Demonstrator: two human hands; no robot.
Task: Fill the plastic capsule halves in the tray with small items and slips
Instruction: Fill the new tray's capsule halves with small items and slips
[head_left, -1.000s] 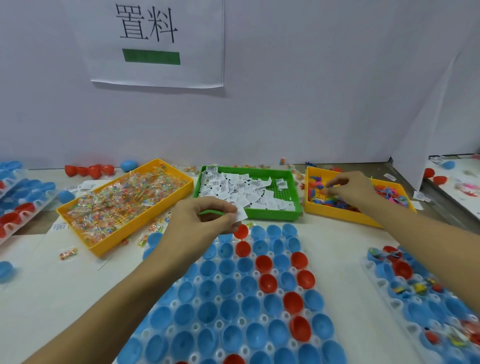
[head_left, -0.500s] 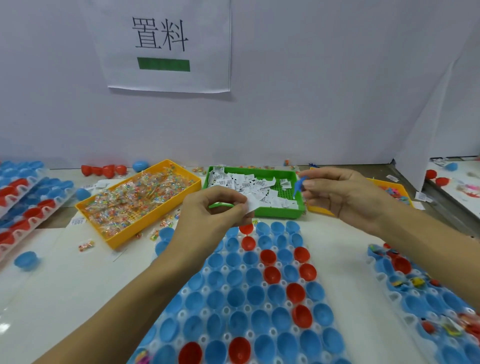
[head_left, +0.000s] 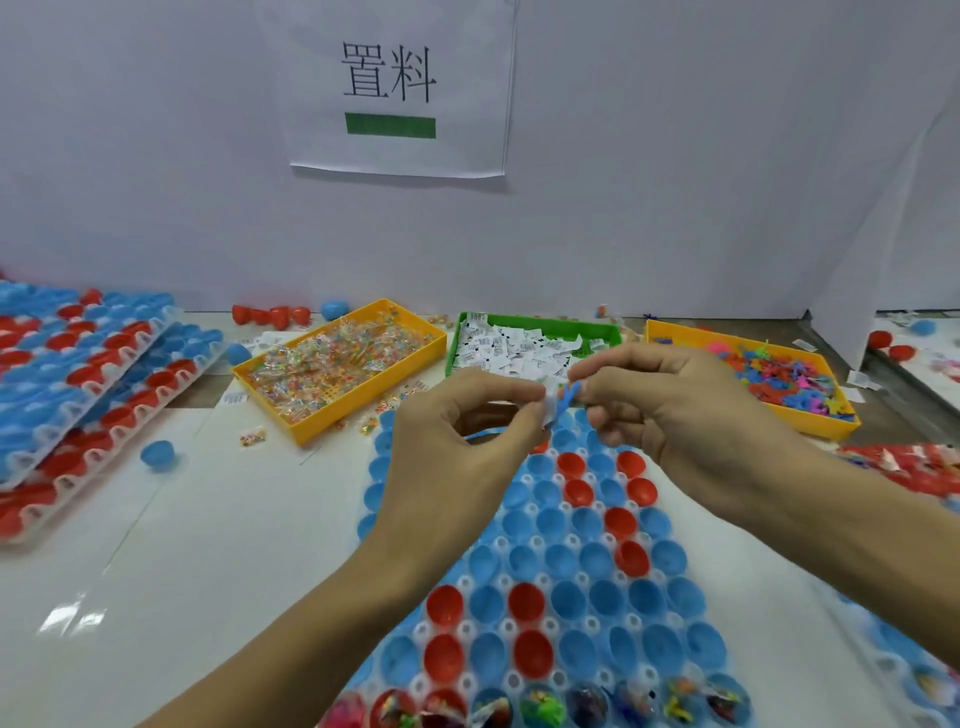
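A white tray of blue and red capsule halves lies in front of me; its nearest row holds small items. Above its far end my two hands meet. My left hand pinches a white paper slip between thumb and forefinger. My right hand pinches a small blue toy right against the slip. A green bin of slips sits behind my hands. To its right stands a yellow bin of coloured toys.
A yellow bin of wrapped candies stands left of the green one. Stacked trays of capsule halves lie at far left, another tray at right. Loose capsule halves and candy packets lie on the white table. A paper sign hangs on the wall.
My right hand left the toy bin with a small blue toy and came left to meet my left hand. The left hand kept hold of its slip. The view tilted down and left.
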